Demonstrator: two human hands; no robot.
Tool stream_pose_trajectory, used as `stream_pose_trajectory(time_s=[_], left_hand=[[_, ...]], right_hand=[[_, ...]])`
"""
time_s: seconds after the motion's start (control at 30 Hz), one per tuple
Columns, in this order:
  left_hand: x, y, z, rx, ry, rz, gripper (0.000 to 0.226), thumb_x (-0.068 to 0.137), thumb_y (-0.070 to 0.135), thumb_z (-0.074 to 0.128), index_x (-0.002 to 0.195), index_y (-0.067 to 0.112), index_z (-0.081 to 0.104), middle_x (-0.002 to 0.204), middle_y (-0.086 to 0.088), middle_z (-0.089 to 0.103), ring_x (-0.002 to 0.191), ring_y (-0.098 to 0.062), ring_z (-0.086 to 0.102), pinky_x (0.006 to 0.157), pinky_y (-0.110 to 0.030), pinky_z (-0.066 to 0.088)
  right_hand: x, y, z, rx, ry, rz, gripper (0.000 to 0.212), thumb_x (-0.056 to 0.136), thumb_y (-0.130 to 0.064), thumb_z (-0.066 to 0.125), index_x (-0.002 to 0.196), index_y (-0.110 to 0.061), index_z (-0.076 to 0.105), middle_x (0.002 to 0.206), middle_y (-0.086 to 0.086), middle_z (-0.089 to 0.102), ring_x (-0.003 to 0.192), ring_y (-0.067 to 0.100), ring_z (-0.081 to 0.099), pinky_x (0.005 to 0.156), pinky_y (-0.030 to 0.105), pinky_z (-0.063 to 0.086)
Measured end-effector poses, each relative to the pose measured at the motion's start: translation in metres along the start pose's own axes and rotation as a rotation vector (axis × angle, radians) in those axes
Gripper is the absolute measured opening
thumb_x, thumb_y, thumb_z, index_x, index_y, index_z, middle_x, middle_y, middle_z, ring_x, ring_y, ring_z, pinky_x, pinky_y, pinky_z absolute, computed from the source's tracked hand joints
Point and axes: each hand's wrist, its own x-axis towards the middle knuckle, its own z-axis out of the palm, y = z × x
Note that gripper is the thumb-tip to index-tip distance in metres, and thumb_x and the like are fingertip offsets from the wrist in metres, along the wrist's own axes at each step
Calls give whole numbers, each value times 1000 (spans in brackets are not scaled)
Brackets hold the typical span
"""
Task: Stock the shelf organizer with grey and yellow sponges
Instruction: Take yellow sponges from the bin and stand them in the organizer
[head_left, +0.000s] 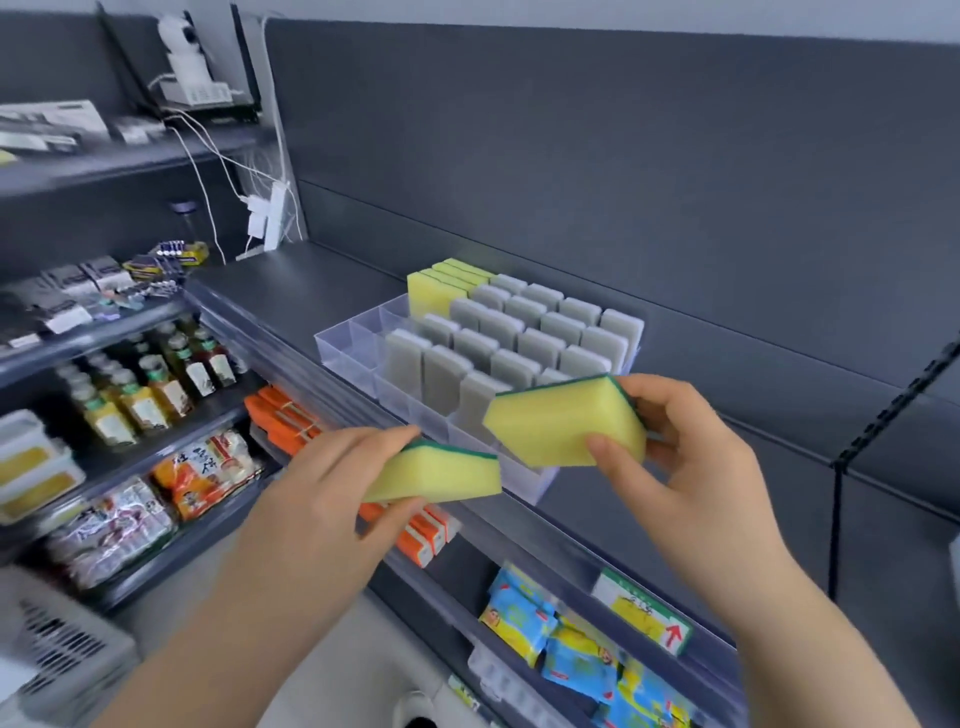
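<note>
Your left fingers (379, 439) lie along the top of a yellow sponge (441, 475) and your thumb comes up beneath it, so your left hand (322, 488) pinches it at its near end. That sponge lies roughly flat, with its green scouring layer on top, at the lower centre of the frame. It is in front of the shelf's front lip.

Your right thumb presses the yellow face of a second yellow sponge (561, 421), and the right fingers (649, 400) curl round its far end. Your right hand (696, 457) grips it just right of centre. This sponge is tilted, its green layer along the upper right edge, and it covers the near right corner of the clear organizer (343, 348). The two held sponges are near each other but apart.

The organizer stands on the dark shelf (291, 291) at mid-frame. Grey sponges (498, 343) stand upright in rows across most of it, and stocked yellow sponges (436, 291) fill its far left corner.

Below the shelf lip lie orange packs (280, 415). Bottles (156, 384) stand at the left, blue packets (571, 644) lie at the lower right, and a white power strip (272, 218) hangs at the upper left.
</note>
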Motion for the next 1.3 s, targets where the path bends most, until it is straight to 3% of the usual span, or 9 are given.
stream_pose_trajectory(time_s=[0.1,0.23,0.4,0.57,0.67,0.87,1.03,1.17,1.3], left_hand=[[41,-50,4,35,0,8,45,75,35,62,115,13,63,103,3,59,96,-8,49,89,-10,31],[95,-114,7,104,-19,49,44,84,43,59,119,16,59,106,-1,60,98,-13,52,88,-19,37],[141,-176,12,93,-3,-11,47,79,36,60,120,14,60,107,-3,61,98,-12,51,90,-15,32],[171,-226,31,-35,-44,-48,48,79,41,61,120,17,60,106,3,59,95,1,43,82,-10,35],[196,-262,42,-101,-73,-39,50,77,39,60,124,22,57,108,12,54,97,5,41,77,-15,38],[256,-344,59,-189,-158,138,53,75,31,68,126,19,57,108,8,57,99,-4,47,83,-14,39],[300,-396,68,-263,-207,284,56,72,21,76,124,14,59,106,2,61,98,-7,46,86,-15,32],[315,-416,81,-289,-234,391,57,70,21,78,123,14,59,107,0,63,98,-8,46,81,-21,42],[325,-430,87,-332,-251,459,57,70,21,78,124,13,59,107,0,64,98,-11,51,80,-28,46]], right_hand=[[50,4,34,29,5,-6,40,77,-15,71,91,-47,52,101,-27,59,92,0,60,78,7,45],[121,6,73,16,2,6,39,76,-18,71,90,-47,50,102,-35,55,92,-7,57,77,3,42],[188,5,122,-49,-34,6,34,75,-24,69,91,-47,49,93,-27,61,92,-2,59,82,13,47],[219,2,162,-156,-70,34,40,74,-22,71,92,-49,48,94,-30,58,94,-7,56,80,3,42],[232,5,183,-236,-18,112,41,73,-23,72,92,-50,48,94,-32,58,94,-10,55,77,-1,39],[256,-7,241,-406,170,269,39,74,-24,71,92,-49,48,89,-33,59,92,-9,56,74,-1,39],[289,-12,284,-599,260,389,36,79,-24,70,112,-29,56,104,-14,60,94,9,55,86,23,43],[308,-2,308,-724,229,446,40,80,-18,69,119,-18,57,108,-7,49,98,13,50,84,12,30],[324,7,327,-748,168,536,40,84,-18,64,123,-19,53,122,0,50,109,20,49,90,22,35]])
